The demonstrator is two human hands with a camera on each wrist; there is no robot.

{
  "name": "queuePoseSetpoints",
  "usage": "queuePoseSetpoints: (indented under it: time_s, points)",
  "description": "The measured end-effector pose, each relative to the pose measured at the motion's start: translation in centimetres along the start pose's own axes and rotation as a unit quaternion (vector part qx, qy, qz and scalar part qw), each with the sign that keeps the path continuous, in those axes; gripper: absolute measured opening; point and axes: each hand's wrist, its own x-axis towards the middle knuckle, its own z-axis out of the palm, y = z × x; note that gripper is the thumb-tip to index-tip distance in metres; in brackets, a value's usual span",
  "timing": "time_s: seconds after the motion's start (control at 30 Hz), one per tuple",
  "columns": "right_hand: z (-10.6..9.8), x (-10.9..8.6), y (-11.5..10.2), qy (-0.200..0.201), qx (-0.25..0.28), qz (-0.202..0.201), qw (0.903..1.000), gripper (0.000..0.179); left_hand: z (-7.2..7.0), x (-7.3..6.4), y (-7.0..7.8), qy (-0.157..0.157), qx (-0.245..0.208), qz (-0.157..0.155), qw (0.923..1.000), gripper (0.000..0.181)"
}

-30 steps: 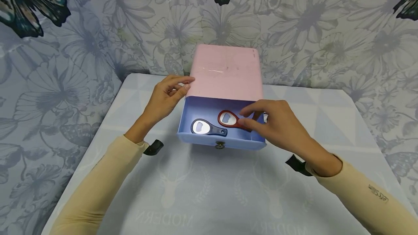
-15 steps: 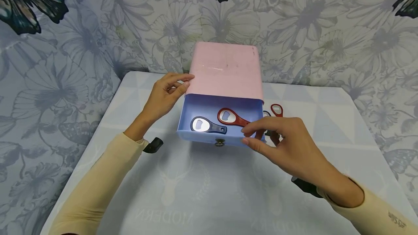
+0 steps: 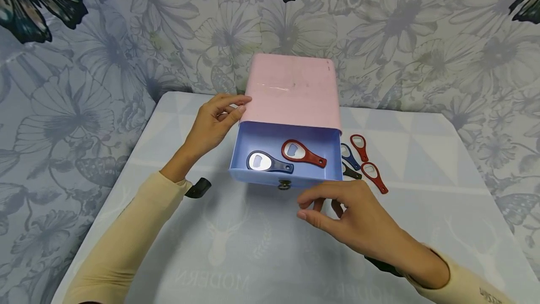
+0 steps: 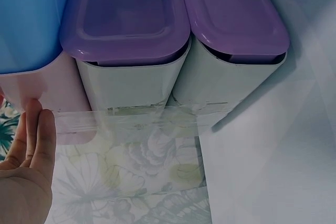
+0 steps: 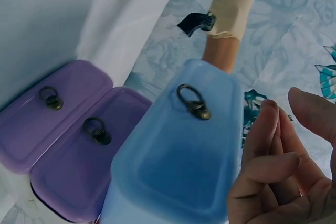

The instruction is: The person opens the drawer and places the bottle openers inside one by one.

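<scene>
A pink drawer box (image 3: 293,93) stands on the table with its light blue drawer (image 3: 253,176) pulled out toward me. Inside lie two bottle openers: a dark blue one (image 3: 281,166) at the left and a red one (image 3: 311,157) at the right. My left hand (image 3: 215,123) rests its straight fingertips against the box's left side, also visible in the left wrist view. In front of the drawer's right corner hovers my right hand (image 3: 356,215), fingers loosely bent, thumb apart, nothing between them. The right wrist view shows this hand (image 5: 278,177) beside the blue drawer front and its ring pull (image 5: 192,103).
Right of the drawer, on the table, lie a red bottle opener (image 3: 363,154), a blue one (image 3: 353,162), a black one (image 3: 352,173) and another red one (image 3: 381,184). Below the blue drawer are two purple drawers (image 4: 126,19) in pale housings. A patterned wall stands behind.
My right hand has left the red bottle opener in the drawer and drawn back toward me, uncovering the openers on the right of the table. My left hand stays at the box.
</scene>
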Motion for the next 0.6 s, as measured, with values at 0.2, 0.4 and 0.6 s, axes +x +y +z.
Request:
queuePoseSetpoints:
  time_s: [0.2, 0.4, 0.6]
  points:
    - [1.1, -0.5, 0.3, -0.020, 0.029, -0.006, 0.9994, 0.015, -0.1, 0.0, 0.1, 0.002, 0.008, 0.002, 1.0000, 0.030]
    - [3.1, -0.8, 1.8, -0.047, 0.058, 0.030, 0.9968, 0.008, 0.0, 0.0, 0.2, 0.003, 0.005, 0.003, 1.0000, 0.030]
    - [5.0, -0.8, 3.6, -0.061, 0.064, 0.119, 0.9890, 0.011, 0.0, -0.1, 0.2, 0.003, -0.006, 0.007, 1.0000, 0.030]
